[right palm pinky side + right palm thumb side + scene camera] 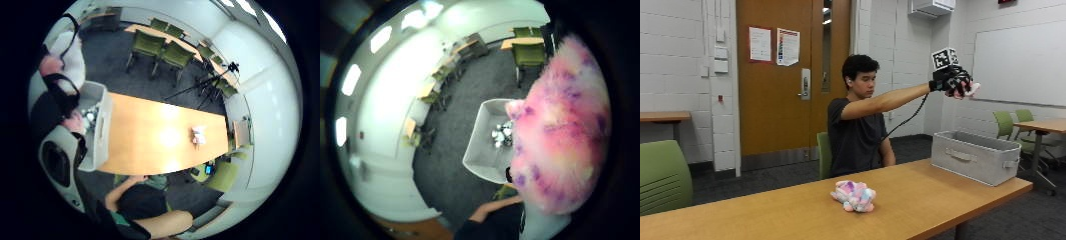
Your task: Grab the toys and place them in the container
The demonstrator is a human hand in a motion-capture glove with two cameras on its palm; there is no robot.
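My gloved right hand (951, 80) is raised high above the grey fabric container (973, 156) at the table's right end, fingers curled round a fluffy pink and purple toy (967, 90). The same pink toy (560, 125) fills much of the thumb side palm view, with the open container (485, 145) far below it holding small pale toys (501, 134). A second pastel plush toy (853, 195) lies on the wooden table (773, 210) near its middle; that pastel toy (198, 134) and the container (97, 125) also show in the little finger side view.
Green chairs (664, 175) stand at the left and behind the container (1013, 125). Another table (1046, 126) is at the far right. A tripod (210, 85) stands on the carpet beyond the table.
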